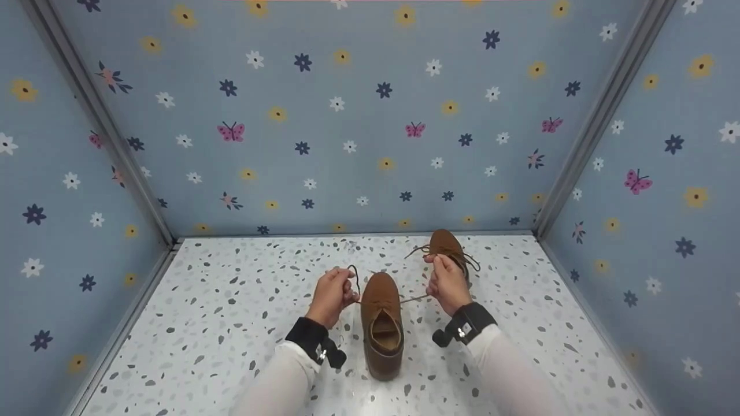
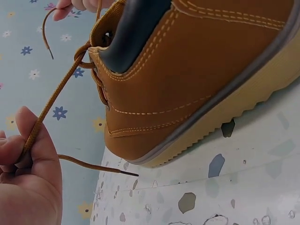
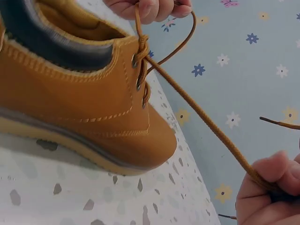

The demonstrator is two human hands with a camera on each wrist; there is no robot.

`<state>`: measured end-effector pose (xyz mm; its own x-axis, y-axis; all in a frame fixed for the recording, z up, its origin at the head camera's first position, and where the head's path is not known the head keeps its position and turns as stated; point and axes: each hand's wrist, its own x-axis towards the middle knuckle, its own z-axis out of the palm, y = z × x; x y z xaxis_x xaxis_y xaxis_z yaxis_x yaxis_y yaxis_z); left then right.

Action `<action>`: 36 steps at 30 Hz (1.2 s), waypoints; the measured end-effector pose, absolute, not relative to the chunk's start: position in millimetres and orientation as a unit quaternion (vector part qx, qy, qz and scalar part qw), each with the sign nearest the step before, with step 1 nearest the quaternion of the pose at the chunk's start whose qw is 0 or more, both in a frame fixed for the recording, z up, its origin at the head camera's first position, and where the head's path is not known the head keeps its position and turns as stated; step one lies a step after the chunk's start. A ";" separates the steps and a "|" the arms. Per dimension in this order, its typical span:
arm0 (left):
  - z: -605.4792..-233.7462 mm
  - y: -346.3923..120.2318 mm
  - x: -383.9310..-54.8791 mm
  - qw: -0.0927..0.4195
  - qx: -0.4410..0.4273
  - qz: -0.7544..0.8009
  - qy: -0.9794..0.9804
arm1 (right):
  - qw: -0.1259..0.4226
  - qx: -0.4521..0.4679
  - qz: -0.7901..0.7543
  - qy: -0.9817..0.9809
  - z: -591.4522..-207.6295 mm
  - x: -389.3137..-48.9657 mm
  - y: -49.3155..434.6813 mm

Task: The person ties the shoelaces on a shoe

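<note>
A brown lace-up shoe (image 1: 386,361) stands on the speckled white surface between both hands, toe pointing away. My left hand (image 1: 332,293) pinches one end of its shoelace (image 2: 58,90), and its free tip curves up past the fingers. On the other side, my right hand (image 1: 450,286) grips the other end of the lace (image 3: 201,114). Both ends run taut outward from a knot (image 3: 143,44) at the top eyelets. The wrist views show a dark padded collar (image 2: 136,40) and a ridged pale sole (image 2: 229,117). A second brown shoe (image 1: 442,240) is partly hidden behind my right hand.
The second shoe has its laces (image 1: 473,263) tied in a bow. Blue floral panels (image 1: 347,133) enclose the speckled white surface (image 1: 231,346) at the back and both sides, with grey metal posts (image 1: 104,115) at the corners.
</note>
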<state>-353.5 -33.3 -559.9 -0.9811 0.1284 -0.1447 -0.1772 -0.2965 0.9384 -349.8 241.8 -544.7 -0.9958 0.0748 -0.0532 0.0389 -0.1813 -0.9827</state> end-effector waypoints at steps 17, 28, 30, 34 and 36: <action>-566.1 -36.1 -352.9 0.081 -0.038 0.772 0.630 | 0.004 -0.074 0.709 -0.701 -558.5 -353.2 265.0; -573.5 -39.4 -351.0 0.078 -0.049 0.744 0.662 | 0.004 -0.082 0.653 -0.753 -566.2 -353.1 274.4; -575.5 -39.9 -351.5 0.078 -0.050 0.740 0.666 | 0.005 -0.085 0.642 -0.762 -567.4 -352.9 274.6; -578.3 -40.9 -351.4 0.077 -0.055 0.735 0.672 | 0.006 -0.090 0.635 -0.768 -570.6 -354.2 275.3; -579.5 -41.3 -350.9 0.078 -0.055 0.732 0.675 | 0.006 -0.092 0.634 -0.768 -572.3 -354.9 275.5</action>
